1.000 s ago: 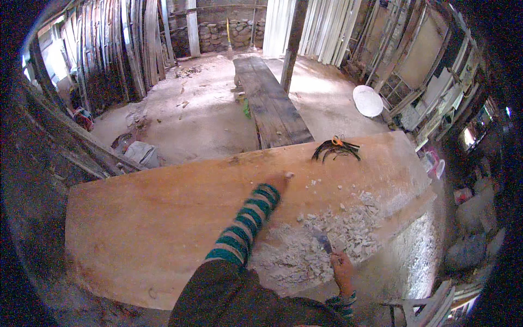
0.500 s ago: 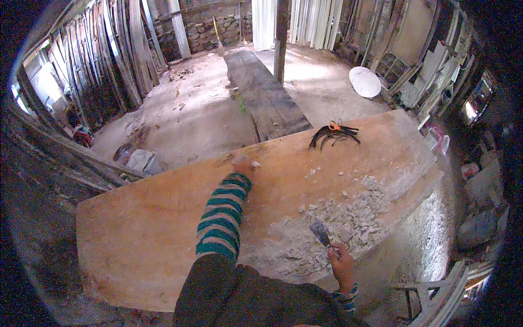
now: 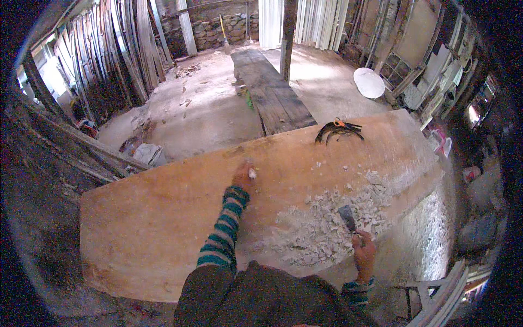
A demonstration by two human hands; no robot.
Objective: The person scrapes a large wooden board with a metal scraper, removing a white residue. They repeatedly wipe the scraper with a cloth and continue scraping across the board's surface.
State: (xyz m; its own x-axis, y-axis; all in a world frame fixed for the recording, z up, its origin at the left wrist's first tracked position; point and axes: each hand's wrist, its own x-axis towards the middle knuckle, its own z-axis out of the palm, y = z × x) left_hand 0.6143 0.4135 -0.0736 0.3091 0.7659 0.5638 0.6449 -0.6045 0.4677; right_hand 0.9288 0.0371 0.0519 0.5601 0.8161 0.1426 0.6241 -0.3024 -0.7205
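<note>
My right hand [image 3: 364, 252] is closed round the handle of a putty knife [image 3: 346, 217], its broad flat blade pointing away from me over a heap of whitish flakes and chips [image 3: 327, 226]. On the left, my left hand [image 3: 243, 175] is closed low over the wooden board [image 3: 152, 218]. A small white piece [image 3: 252, 173] shows at its fingers, too small to name. Toward the board's far edge lies a bundle of black strips [image 3: 327, 131] with orange-handled scissors [image 3: 340, 122].
A long dark plank [image 3: 272, 92] stretches away beyond the board, beside an upright post [image 3: 286, 43]. Further off on the floor are a round white disc [image 3: 369, 83] and a broom [image 3: 224, 38]. Whitish bags [image 3: 148, 153] lie past the board's left far edge.
My left hand has come back nearer to me across the board. My right hand has carried the putty knife to the right and slightly farther over the flakes. The view has shifted slightly.
</note>
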